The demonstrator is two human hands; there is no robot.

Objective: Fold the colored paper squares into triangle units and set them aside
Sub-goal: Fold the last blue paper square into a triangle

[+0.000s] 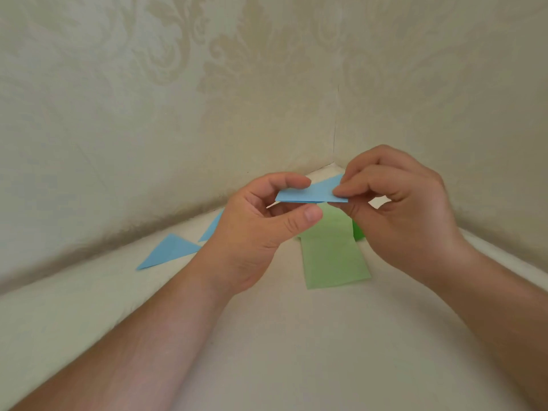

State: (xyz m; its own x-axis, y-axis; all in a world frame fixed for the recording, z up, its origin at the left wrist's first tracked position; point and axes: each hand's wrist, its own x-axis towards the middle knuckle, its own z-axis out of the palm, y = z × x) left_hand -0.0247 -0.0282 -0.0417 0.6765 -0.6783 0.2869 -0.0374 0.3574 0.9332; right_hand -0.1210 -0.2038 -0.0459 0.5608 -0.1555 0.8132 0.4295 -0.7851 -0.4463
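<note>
Above the green squares [333,253], we pinch the folded blue paper [314,193] between left hand [261,229] and right hand [397,203], likely to sharpen its crease.

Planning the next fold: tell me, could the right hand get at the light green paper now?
Probably not yet: the right hand pinches the blue paper. The light green paper lies uncovered just below.

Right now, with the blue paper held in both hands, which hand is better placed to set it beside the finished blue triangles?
Probably the left hand. It already pinches the folded blue paper, and the blue triangles lie on its side. The right hand would have to cross over.
</note>
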